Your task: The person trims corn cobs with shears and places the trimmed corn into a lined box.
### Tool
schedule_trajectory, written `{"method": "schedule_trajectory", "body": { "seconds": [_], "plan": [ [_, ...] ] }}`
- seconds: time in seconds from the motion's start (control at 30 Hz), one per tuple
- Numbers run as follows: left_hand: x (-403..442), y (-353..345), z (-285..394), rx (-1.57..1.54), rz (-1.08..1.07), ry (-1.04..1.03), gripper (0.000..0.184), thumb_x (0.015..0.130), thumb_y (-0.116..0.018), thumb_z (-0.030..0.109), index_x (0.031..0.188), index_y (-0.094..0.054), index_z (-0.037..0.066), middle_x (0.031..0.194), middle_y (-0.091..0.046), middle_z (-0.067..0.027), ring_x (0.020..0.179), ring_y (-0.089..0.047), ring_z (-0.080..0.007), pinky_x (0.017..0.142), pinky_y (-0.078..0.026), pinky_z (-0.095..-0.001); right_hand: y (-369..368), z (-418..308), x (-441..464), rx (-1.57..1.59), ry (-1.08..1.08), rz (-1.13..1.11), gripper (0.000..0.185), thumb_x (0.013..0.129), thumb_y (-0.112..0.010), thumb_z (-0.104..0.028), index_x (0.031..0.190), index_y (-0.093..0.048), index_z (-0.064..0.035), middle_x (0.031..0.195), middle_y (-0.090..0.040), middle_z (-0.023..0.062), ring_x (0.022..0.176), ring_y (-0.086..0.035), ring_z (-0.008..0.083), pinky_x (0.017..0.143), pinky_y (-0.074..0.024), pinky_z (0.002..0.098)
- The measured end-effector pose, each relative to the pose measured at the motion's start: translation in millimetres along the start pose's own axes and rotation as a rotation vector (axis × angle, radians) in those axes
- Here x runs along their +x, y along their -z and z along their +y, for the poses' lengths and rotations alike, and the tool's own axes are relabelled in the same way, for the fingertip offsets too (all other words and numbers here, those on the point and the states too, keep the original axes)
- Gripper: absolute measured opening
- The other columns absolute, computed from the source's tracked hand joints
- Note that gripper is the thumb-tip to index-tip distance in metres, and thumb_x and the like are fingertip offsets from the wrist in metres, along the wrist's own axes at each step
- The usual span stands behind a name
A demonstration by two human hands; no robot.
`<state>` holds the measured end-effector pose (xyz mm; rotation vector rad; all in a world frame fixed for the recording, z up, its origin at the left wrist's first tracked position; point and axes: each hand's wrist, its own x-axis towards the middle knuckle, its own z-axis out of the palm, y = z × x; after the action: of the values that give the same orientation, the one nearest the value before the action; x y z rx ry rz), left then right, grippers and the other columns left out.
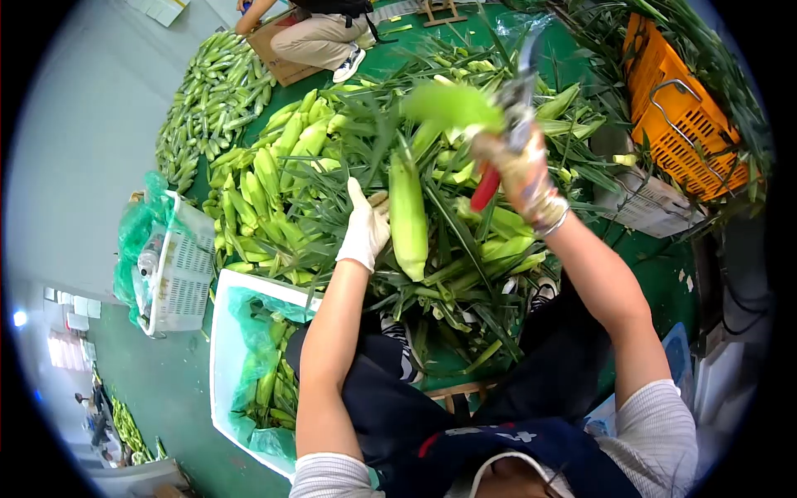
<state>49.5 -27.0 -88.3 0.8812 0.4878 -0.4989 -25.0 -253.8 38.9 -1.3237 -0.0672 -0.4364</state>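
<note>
My left hand (366, 226), in a white glove, is at the left side of a green ear of corn (408, 217) in its husk. The thumb points up, and the other fingers pass partly out of sight behind the ear. My right hand (519, 170), in a stained glove and blurred by motion, is closed on pruning shears with a red handle (485, 189) and metal blades pointing up. Beside the shears is a smeared bright-green piece (452, 106), perhaps corn; whether my right hand touches it I cannot tell. Long leaves and husked ears (282, 158) lie heaped beneath both hands.
A white foam box (222, 357) lined with green plastic holds ears by my left knee. Beyond it stands a white basket (187, 266). An orange crate (685, 124) sits at the right. Another person (311, 41) crouches at the back, near another heap of green ears (217, 95).
</note>
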Motion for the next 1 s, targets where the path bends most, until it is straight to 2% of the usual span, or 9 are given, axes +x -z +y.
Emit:
{"method": "schedule_trajectory", "body": {
  "seconds": [0.07,0.17,0.27,0.4,0.47,0.6,0.7,0.83,1.0],
  "plan": [
    [9.3,9.7,-6.3,0.017,-0.065,-0.028,0.081,0.084,-0.049,0.066,0.125,-0.044,-0.004,0.110,-0.058,-0.0199,0.100,-0.058,-0.0276,0.092,-0.048,-0.0427,22.2,-4.3,24.7,-0.085,-0.029,0.168,0.041,0.076,-0.074,-0.011,0.107,-0.047,-0.0059,0.089,-0.062,0.0079,0.069,-0.062,0.0157,0.057,-0.0535,0.0242],
    [-1.8,1.8,-17.6,0.682,-0.135,-0.246,0.059,0.078,-0.075,0.025,0.120,-0.047,-0.004,0.100,-0.063,-0.0116,0.088,-0.061,-0.0175,0.080,-0.052,-0.0333,46.2,9.7,50.6,-0.325,0.094,0.267,0.042,0.076,-0.072,-0.012,0.108,-0.047,-0.0033,0.084,-0.062,0.0076,0.069,-0.061,0.0157,0.059,-0.0519,0.0279],
    [-6.8,-14.8,-20.1,0.764,-0.096,-0.223,0.051,0.072,-0.077,0.011,0.112,-0.049,-0.004,0.095,-0.063,-0.0121,0.076,-0.063,-0.0186,0.069,-0.055,-0.0328,38.6,1.5,45.6,-1.081,-0.330,-0.001,0.060,0.071,-0.072,-0.036,0.111,-0.046,0.0016,0.088,-0.062,0.0162,0.081,-0.062,0.0261,0.071,-0.0512,0.0373],
    [-24.7,-35.0,-1.7,0.874,0.075,-0.538,0.047,0.069,-0.072,0.004,0.109,-0.048,-0.002,0.095,-0.062,-0.0138,0.077,-0.063,-0.0206,0.069,-0.054,-0.0328,51.0,58.8,14.3,-1.635,0.074,-0.065,0.055,0.075,-0.064,-0.037,0.107,-0.050,0.0045,0.096,-0.060,0.0222,0.084,-0.061,0.0326,0.071,-0.0501,0.0416],
    [-13.1,-19.3,12.4,1.206,0.130,-0.880,0.047,0.069,-0.071,0.004,0.110,-0.048,0.000,0.096,-0.063,-0.0125,0.079,-0.062,-0.0190,0.070,-0.053,-0.0302,28.0,28.8,1.5,-1.346,-0.157,-0.223,0.058,0.075,-0.066,-0.042,0.106,-0.049,0.0040,0.098,-0.058,0.0225,0.086,-0.060,0.0326,0.073,-0.0502,0.0411],
    [-53.3,-41.7,18.6,0.894,-0.160,-0.685,0.045,0.069,-0.069,0.006,0.110,-0.052,0.000,0.096,-0.063,-0.0113,0.084,-0.062,-0.0189,0.076,-0.050,-0.0307,-1.1,58.0,-22.0,-0.872,-0.194,-0.236,0.065,0.072,-0.072,-0.045,0.105,-0.044,0.0032,0.083,-0.061,0.0163,0.080,-0.063,0.0265,0.070,-0.0507,0.0336],
    [-67.0,-50.3,8.1,0.754,-0.302,-0.586,0.043,0.071,-0.068,0.002,0.111,-0.053,-0.001,0.098,-0.064,-0.0087,0.085,-0.061,-0.0151,0.079,-0.051,-0.0287,-11.0,96.6,-12.7,-0.016,-0.392,-0.143,0.040,0.070,-0.076,-0.014,0.098,-0.051,-0.0011,0.080,-0.059,0.0057,0.072,-0.053,0.0132,0.062,-0.0468,0.0313],
    [-69.0,-31.3,37.2,0.496,-0.099,-0.598,0.045,0.073,-0.067,0.003,0.114,-0.052,-0.003,0.107,-0.064,-0.0168,0.092,-0.063,-0.0236,0.087,-0.052,-0.0354,-0.5,91.1,4.7,-0.586,-0.194,0.065,0.033,0.071,-0.071,-0.021,0.096,-0.056,-0.0041,0.079,-0.063,0.0118,0.073,-0.061,0.0256,0.066,-0.0496,0.0344],
    [-81.5,-15.3,77.5,0.689,0.131,-0.830,0.041,0.071,-0.074,0.013,0.105,-0.055,0.002,0.088,-0.064,-0.0096,0.070,-0.062,-0.0206,0.063,-0.051,-0.0301,36.5,86.5,48.2,-1.369,-0.003,-0.046,0.046,0.078,-0.065,-0.033,0.100,-0.048,0.0040,0.091,-0.060,0.0234,0.086,-0.060,0.0387,0.073,-0.0493,0.0450]
  ]
}}
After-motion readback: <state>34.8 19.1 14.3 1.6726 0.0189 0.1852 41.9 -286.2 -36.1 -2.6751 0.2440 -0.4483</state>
